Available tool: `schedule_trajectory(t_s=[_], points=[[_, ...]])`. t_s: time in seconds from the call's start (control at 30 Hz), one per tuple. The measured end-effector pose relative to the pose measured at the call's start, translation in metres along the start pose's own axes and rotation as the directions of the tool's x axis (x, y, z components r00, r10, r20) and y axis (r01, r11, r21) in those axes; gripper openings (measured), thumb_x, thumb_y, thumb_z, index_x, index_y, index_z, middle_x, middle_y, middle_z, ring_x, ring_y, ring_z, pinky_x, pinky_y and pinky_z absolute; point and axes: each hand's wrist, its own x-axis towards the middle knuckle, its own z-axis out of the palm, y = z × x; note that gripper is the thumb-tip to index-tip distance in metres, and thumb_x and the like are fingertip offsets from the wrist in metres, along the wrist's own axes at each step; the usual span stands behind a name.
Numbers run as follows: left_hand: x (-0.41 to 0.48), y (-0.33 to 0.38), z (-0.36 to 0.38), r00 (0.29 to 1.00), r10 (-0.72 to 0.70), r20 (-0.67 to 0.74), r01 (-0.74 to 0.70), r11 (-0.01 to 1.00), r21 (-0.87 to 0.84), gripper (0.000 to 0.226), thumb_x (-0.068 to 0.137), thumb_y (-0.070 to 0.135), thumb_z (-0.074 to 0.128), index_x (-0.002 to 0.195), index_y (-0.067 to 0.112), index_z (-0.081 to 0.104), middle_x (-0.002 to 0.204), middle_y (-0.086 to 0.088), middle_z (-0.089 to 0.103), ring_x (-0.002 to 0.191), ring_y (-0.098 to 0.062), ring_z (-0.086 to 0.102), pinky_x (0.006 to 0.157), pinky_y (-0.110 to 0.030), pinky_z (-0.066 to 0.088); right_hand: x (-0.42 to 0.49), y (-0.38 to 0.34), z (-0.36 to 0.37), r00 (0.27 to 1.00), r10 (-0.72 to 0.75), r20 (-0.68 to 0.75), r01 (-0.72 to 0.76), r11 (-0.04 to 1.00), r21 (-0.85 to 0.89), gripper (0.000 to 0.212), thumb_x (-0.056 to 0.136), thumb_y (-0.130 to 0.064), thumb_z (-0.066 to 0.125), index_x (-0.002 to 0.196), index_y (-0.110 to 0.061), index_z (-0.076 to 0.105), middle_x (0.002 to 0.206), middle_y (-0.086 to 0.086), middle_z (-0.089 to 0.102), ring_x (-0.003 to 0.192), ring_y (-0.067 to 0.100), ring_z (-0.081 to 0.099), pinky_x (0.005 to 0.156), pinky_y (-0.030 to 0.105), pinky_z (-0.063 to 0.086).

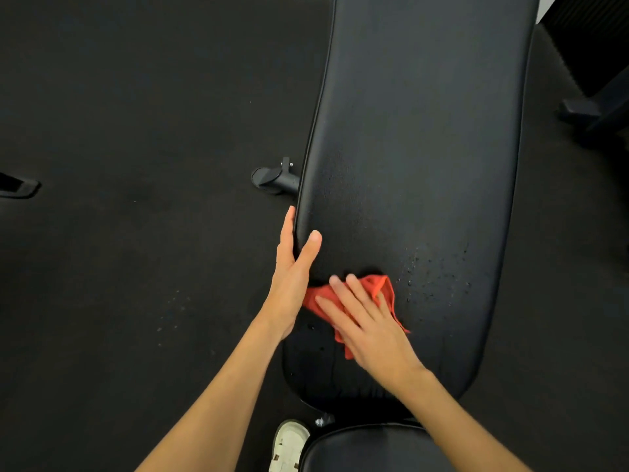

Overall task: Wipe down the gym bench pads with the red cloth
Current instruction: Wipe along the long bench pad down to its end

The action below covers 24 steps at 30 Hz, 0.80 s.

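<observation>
The long black back pad [418,137] of the gym bench runs from the top of the view down to the lower middle. A second black pad, the seat [367,451], shows at the bottom edge. The red cloth [377,287] lies flat on the lower part of the back pad, with my right hand [367,325] pressed on top of it, fingers spread. My left hand [294,270] grips the pad's left edge, thumb on top and fingers along the side. Small droplets [439,270] speckle the pad just right of the cloth.
Black rubber flooring [136,165] surrounds the bench. A black frame tube end [272,178] sticks out left from under the pad. A white shoe [289,444] stands by the seat. Dark equipment [592,80] sits at the upper right, and another black piece [17,185] at the far left.
</observation>
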Motion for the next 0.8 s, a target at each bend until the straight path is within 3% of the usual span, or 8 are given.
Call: schedule_trajectory(t_s=[0.07,0.17,0.27,0.33,0.4,0.53,0.67,0.8], points=[[-0.001,-0.001,0.001,1.000,0.015,-0.004,-0.015,0.999,0.031,0.070,0.090,0.059,0.058,0.148,0.061,0.018,0.162,0.022,0.020,0.148,-0.001,0.023,0.123,-0.042,0.023,-0.012,0.014,-0.002,0.984,-0.112,0.142,0.117,0.993,-0.032,0.124,0.053,-0.011,0.086,0.153,-0.023,0.014,0.160,0.007,0.013,0.147,0.026,0.009,0.113,0.049,0.018],[-0.001,-0.001,0.001,0.999,0.026,-0.025,-0.025,0.999,0.040,0.065,0.096,0.052,0.057,0.149,0.060,0.019,0.161,0.021,0.023,0.147,-0.002,0.025,0.123,-0.042,0.024,0.006,0.043,-0.025,0.984,-0.135,0.119,0.135,0.991,0.008,0.115,0.050,-0.004,0.085,0.149,-0.021,0.027,0.157,0.009,0.020,0.145,0.030,0.019,0.109,0.053,0.027],[-0.002,0.001,0.002,0.999,-0.013,-0.047,0.014,0.999,0.032,0.054,0.097,0.051,0.056,0.133,0.077,0.024,0.160,0.022,0.024,0.146,-0.004,0.027,0.122,-0.042,0.026,0.046,0.087,-0.062,0.994,0.043,-0.104,-0.038,0.998,0.048,0.069,0.077,-0.004,0.064,0.141,-0.007,0.040,0.148,0.022,0.037,0.137,0.045,0.032,0.104,0.061,0.034],[-0.002,0.002,0.003,0.998,-0.025,-0.051,0.027,0.999,0.031,0.055,0.097,0.051,0.057,0.130,0.080,0.024,0.160,0.024,0.024,0.146,-0.004,0.028,0.121,-0.043,0.028,0.075,0.120,-0.090,0.932,0.238,-0.275,-0.211,0.970,0.125,0.046,0.094,-0.006,0.048,0.139,-0.002,0.045,0.147,0.025,0.037,0.138,0.046,0.029,0.112,0.055,0.025],[-0.001,0.001,0.004,0.998,-0.030,-0.058,0.031,0.999,0.031,0.059,0.097,0.051,0.057,0.138,0.073,0.021,0.160,0.023,0.022,0.147,-0.006,0.026,0.122,-0.044,0.027,0.105,0.147,-0.113,0.837,0.424,-0.346,-0.362,0.903,0.232,0.043,0.101,-0.012,0.042,0.144,-0.008,0.041,0.153,0.017,0.031,0.144,0.037,0.021,0.116,0.039,0.014],[0.001,0.000,0.004,0.998,-0.024,-0.060,0.024,1.000,0.008,0.061,0.096,0.050,0.058,0.140,0.070,0.021,0.161,0.021,0.022,0.147,-0.008,0.027,0.121,-0.046,0.027,0.131,0.145,-0.115,0.748,0.553,-0.366,-0.458,0.830,0.318,0.048,0.102,-0.024,0.038,0.149,-0.016,0.032,0.158,0.008,0.022,0.148,0.026,0.010,0.115,0.043,0.014],[0.000,-0.003,0.005,0.997,0.005,-0.074,-0.005,1.000,0.007,0.066,0.093,0.047,0.064,0.142,0.065,0.024,0.156,0.021,0.030,0.142,-0.004,0.036,0.119,-0.042,0.033,0.104,0.106,-0.080,0.762,0.551,-0.339,-0.457,0.830,0.320,0.049,0.101,-0.012,0.041,0.149,-0.016,0.034,0.157,0.007,0.024,0.147,0.026,0.013,0.107,0.050,0.024],[0.000,-0.006,0.006,0.995,0.028,-0.098,-0.024,0.999,0.037,0.064,0.095,0.046,0.062,0.142,0.066,0.023,0.156,0.021,0.029,0.142,-0.002,0.034,0.119,-0.042,0.032,0.049,0.067,-0.042,0.849,0.451,-0.277,-0.404,0.890,0.211,0.059,0.091,0.001,0.053,0.146,-0.013,0.036,0.154,0.011,0.031,0.144,0.030,0.021,0.091,0.052,0.041]])
